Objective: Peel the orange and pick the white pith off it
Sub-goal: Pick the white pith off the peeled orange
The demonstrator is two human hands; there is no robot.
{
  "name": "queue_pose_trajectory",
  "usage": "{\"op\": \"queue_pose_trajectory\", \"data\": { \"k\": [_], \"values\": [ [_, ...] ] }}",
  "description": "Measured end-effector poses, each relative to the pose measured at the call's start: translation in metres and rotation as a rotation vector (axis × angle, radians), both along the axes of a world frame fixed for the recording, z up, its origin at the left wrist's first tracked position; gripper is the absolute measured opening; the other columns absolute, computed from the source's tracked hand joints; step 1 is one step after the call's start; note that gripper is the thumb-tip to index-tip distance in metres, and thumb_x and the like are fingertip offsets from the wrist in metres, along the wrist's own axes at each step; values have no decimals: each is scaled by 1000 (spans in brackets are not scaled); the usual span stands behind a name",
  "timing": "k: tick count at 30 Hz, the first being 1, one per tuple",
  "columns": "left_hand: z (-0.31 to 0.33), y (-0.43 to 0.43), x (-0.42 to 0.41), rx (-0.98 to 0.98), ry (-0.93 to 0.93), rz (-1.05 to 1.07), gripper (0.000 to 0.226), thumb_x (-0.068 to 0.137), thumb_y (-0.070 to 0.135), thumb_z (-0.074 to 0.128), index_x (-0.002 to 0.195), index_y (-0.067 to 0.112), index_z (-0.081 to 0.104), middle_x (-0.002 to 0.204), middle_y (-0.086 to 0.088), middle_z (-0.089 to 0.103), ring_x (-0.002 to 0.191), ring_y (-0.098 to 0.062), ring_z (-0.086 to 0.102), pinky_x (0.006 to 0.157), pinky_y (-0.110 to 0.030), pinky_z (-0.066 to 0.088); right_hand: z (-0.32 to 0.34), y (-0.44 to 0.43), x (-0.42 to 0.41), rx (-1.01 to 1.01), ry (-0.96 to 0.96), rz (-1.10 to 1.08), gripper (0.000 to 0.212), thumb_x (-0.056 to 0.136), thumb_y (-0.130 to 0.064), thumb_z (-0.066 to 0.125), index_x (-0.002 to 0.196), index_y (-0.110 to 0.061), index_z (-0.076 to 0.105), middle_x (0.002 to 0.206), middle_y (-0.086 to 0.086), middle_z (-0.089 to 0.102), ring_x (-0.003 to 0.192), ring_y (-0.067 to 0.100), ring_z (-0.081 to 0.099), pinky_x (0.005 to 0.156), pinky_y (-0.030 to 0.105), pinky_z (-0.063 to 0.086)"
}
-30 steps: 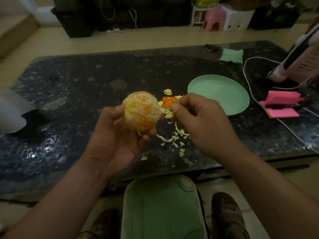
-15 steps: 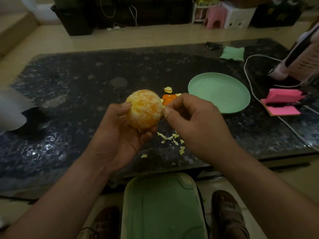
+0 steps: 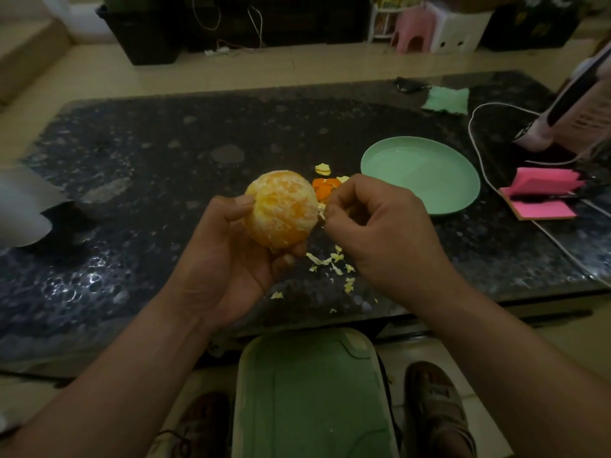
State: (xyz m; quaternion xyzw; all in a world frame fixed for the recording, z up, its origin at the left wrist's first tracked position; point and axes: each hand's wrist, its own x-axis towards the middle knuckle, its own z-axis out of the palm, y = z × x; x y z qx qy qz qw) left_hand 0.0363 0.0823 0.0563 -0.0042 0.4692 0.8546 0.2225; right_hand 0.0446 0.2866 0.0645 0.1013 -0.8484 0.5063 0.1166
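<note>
My left hand [image 3: 228, 259] holds a peeled orange [image 3: 281, 211] above the dark stone table [image 3: 132, 193], thumb on its left side and fingers under it. The fruit shows pale pith streaks over the orange flesh. My right hand [image 3: 380, 233] is at the orange's right side, thumb and forefinger pinched on a small bit of white pith [image 3: 321, 215]. Orange peel pieces [image 3: 325, 188] lie on the table just behind the hands. Pith scraps [image 3: 330, 262] are scattered below the orange.
A green plate [image 3: 426, 173] sits to the right on the table. Further right are a pink notepad [image 3: 542, 196], a white cable [image 3: 476, 153] and a pink device. A green cloth [image 3: 446, 99] lies at the back. A green board [image 3: 310, 395] rests on my lap.
My right hand moved from over the scrap pile back to the orange's right side and pinched a bit of pith. The left hand turned the orange slightly.
</note>
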Motion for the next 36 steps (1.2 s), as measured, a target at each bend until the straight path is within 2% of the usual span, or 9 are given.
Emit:
{"op": "queue_pose_trajectory", "data": {
  "k": [6, 12, 15, 20, 22, 25, 28, 31, 36],
  "values": [
    [1, -5, 0, 81, 12, -40, 76, 91, 45, 56, 155, 5, 49, 134, -29, 66, 82, -22, 67, 64, -23, 57, -7, 7, -10, 108, -10, -82, 15, 100, -21, 68, 85, -18, 70, 67, -7, 62, 61, 3, 54, 56, 15, 42],
    [-1, -10, -5, 101, -29, -4, 73, 98, 45, 49, 158, 3, 45, 135, -27, 66, 83, -21, 67, 64, -22, 57, -26, 25, -27, 335, -252, -19, 23, 108, -15, 55, 118, -22, 74, 105, -7, 76, 91, 3, 70, 79, 22, 57],
    [0, -10, -6, 102, -31, 14, 71, 98, 46, 47, 156, 4, 48, 132, -25, 68, 82, -20, 66, 64, -22, 56, -34, 26, -33, 389, -274, -68, 9, 103, -29, 67, 95, -25, 68, 86, -8, 73, 78, 7, 69, 71, 36, 60],
    [-1, -8, -5, 101, -36, 7, 75, 93, 46, 55, 154, 4, 49, 131, -26, 68, 82, -20, 66, 64, -22, 57, -46, 29, -41, 663, -269, -69, 56, 102, -61, 55, 69, -17, 66, 70, 0, 63, 70, 18, 58, 65, 39, 51],
    [-2, -8, -5, 95, -36, 5, 77, 91, 46, 58, 155, 4, 49, 132, -27, 68, 83, -20, 66, 64, -22, 57, -51, 31, -40, 694, -289, -65, 50, 103, -56, 54, 76, -17, 70, 80, 1, 69, 75, 19, 61, 71, 42, 55],
    [-3, -9, -6, 96, -39, 0, 77, 91, 45, 57, 155, 4, 48, 133, -27, 68, 83, -20, 66, 64, -22, 57, -51, 31, -39, 657, -284, -74, 14, 100, -39, 66, 106, -27, 71, 109, -5, 69, 97, 17, 64, 85, 41, 57],
    [-3, -8, -6, 101, -51, -4, 74, 92, 45, 55, 155, 5, 50, 133, -26, 68, 82, -20, 66, 64, -22, 57, -48, 32, -37, 602, -261, -129, 25, 99, -43, 65, 88, -22, 72, 92, -4, 71, 85, 16, 65, 81, 42, 58],
    [-5, -7, -5, 99, -65, -2, 75, 91, 45, 58, 155, 6, 50, 134, -27, 67, 82, -21, 66, 63, -23, 57, -37, 27, -33, 558, -208, -101, 16, 95, -30, 69, 110, -28, 69, 112, -8, 64, 105, 14, 60, 90, 40, 53],
    [-7, -4, -6, 79, -77, 34, 72, 88, 43, 66, 152, 11, 56, 137, -26, 61, 83, -24, 64, 61, -25, 54, -6, 14, -12, 247, -52, -86, 18, 99, -41, 67, 88, -27, 70, 81, -10, 69, 77, 7, 64, 70, 30, 54]
  ]
}}
